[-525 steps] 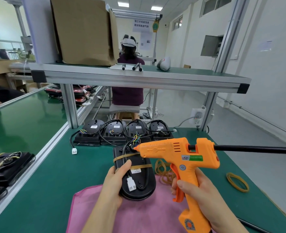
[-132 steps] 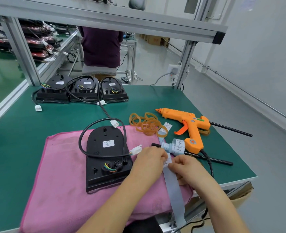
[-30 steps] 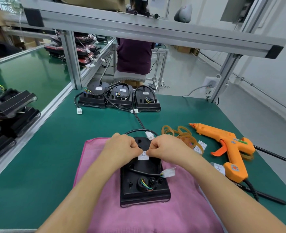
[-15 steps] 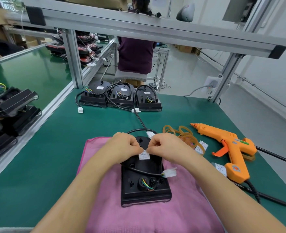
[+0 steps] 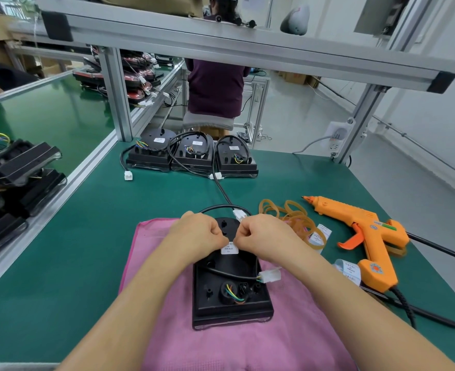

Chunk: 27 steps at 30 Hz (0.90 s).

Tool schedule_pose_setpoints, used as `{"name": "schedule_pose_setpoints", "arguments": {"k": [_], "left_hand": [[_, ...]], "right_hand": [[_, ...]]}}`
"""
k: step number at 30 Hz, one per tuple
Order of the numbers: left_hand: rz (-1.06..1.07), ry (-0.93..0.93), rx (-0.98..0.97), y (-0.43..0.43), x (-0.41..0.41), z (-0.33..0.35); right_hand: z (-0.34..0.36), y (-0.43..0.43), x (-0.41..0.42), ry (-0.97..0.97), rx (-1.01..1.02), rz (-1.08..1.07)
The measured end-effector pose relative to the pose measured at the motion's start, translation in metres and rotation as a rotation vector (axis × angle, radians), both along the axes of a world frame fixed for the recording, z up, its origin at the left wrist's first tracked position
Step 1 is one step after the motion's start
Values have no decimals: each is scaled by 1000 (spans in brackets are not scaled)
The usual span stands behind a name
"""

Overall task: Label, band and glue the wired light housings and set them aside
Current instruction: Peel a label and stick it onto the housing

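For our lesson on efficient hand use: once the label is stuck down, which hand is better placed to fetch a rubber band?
Right. The rubber bands lie beside the right hand, right of the housing; the left hand, also pinching the label, would have to cross over.

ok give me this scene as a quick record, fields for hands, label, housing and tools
left hand: pinches label at its top edge
right hand: pinches the label too
housing: flat on cloth, no band on it
glue gun: lying on table, right side, not held
bands: loose pile between housing and glue gun
back row: three housings, each labelled
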<state>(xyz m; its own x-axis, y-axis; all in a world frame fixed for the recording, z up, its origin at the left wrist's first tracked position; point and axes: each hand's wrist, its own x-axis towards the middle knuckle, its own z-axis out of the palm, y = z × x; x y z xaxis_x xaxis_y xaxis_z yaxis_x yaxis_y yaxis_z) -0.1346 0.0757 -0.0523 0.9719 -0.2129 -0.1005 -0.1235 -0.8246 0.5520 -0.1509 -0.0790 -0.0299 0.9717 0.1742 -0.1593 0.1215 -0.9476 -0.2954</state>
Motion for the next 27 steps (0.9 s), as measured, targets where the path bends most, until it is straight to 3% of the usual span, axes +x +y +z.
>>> {"name": "schedule_pose_setpoints", "arguments": {"k": [15,20,27], "left_hand": [[-20,-82,137,-4,-4,-1],[-33,-201,212,-7,-6,-7],[32,-207,70,-5,-7,-12]], "right_hand": [[-6,4,-3,-93,-73,11],[-13,4,-6,-187,-79,31],[-15,-12,-10,-127,123,-42]]}}
